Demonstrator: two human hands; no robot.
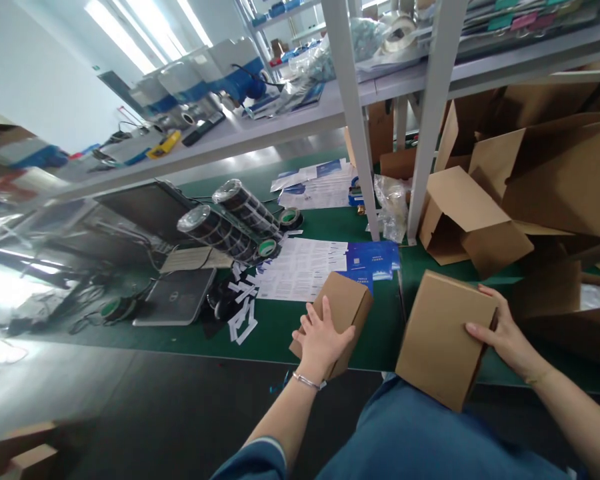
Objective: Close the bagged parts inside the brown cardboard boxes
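Note:
My left hand (321, 339) lies on a small closed cardboard box (343, 293) at the front edge of the green table. Its fingers are spread over the top face, and the thumb reaches toward the box's right edge. In my right hand (503, 330) is a larger flat cardboard box (445, 333), tilted and held by its right side. The thumb rests on the broad face while the fingers go round the edge, partly hidden. This box overhangs the table edge close to my body.
Printed sheets (300, 270) and blue booklets (373, 259) lie behind the small box. Leftward are wrapped black rolls (217, 233), tape and a closed laptop (177, 297). Open cardboard boxes (467, 213) crowd the right. White shelf posts (353, 120) rise at the back.

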